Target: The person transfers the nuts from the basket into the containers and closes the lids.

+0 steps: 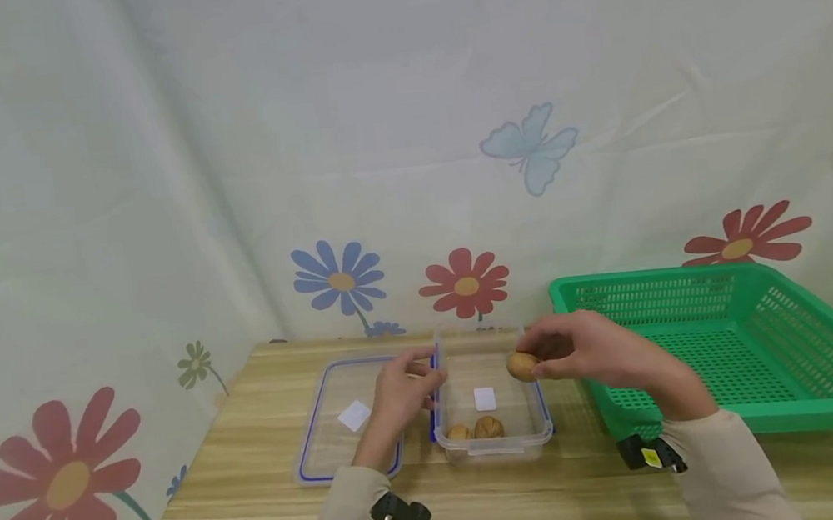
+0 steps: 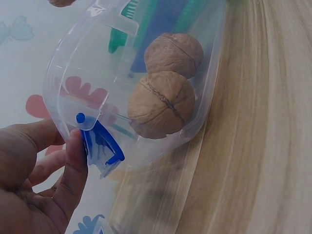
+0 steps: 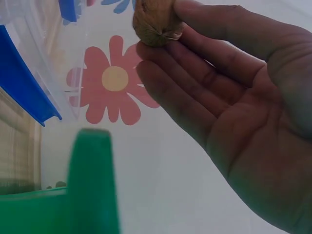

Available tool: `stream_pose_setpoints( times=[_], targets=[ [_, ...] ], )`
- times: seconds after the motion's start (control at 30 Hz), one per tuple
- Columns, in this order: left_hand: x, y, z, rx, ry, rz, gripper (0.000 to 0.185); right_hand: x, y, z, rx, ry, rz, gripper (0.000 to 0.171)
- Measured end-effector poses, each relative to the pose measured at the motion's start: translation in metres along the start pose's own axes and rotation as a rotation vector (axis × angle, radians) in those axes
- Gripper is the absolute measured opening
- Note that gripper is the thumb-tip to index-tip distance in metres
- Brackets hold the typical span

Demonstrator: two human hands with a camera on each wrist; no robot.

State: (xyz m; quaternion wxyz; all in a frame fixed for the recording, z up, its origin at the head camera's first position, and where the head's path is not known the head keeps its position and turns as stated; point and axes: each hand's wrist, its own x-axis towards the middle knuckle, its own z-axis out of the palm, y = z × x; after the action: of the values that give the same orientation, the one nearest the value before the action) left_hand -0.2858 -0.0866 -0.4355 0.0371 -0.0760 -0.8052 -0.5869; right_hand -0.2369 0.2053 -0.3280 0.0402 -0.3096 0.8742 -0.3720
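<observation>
A clear plastic food box (image 1: 495, 445) with blue side latches stands on the table, and two walnuts (image 2: 163, 105) lie at its near end. My left hand (image 1: 405, 391) grips the box's left rim beside a blue latch (image 2: 100, 144). Over the right rim, my right hand (image 1: 583, 348) pinches another walnut (image 1: 522, 366) between thumb and fingers. In the right wrist view this walnut (image 3: 157, 22) is at the top edge, the other fingers extended below it. A white square label (image 1: 484, 399) shows in the box.
The clear lid (image 1: 337, 448) with a blue seal lies flat left of the box, partly behind the left forearm. To the right stands a large green plastic basket (image 1: 711, 422), its near-left part behind the right arm. A flower-printed curtain (image 1: 393, 170) hangs behind the wooden table (image 1: 236, 495).
</observation>
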Motion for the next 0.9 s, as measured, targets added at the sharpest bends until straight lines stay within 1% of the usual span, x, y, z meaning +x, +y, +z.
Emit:
stream_pose_setpoints(
  times=[0.13, 0.23, 0.4, 0.63, 0.9],
  targets=[
    [0.000, 0.000, -0.001, -0.008, 0.001, 0.008, 0.044, 0.004, 0.000, 0.007, 0.003, -0.053, -0.001, 0.023],
    [0.000, 0.000, -0.001, -0.010, 0.001, 0.016, 0.044, 0.007, 0.000, 0.013, 0.010, -0.093, -0.012, 0.022],
    [0.000, -0.002, 0.000, -0.004, 0.002, 0.007, 0.044, 0.013, 0.001, 0.022, 0.003, -0.148, -0.013, 0.019],
    [0.001, -0.003, 0.001, -0.009, 0.006, 0.002, 0.044, 0.018, 0.006, 0.031, 0.001, -0.191, 0.004, 0.018],
    [0.002, -0.002, 0.001, -0.011, 0.012, 0.004, 0.044, 0.020, 0.009, 0.035, 0.003, -0.252, 0.029, 0.019]
  ],
)
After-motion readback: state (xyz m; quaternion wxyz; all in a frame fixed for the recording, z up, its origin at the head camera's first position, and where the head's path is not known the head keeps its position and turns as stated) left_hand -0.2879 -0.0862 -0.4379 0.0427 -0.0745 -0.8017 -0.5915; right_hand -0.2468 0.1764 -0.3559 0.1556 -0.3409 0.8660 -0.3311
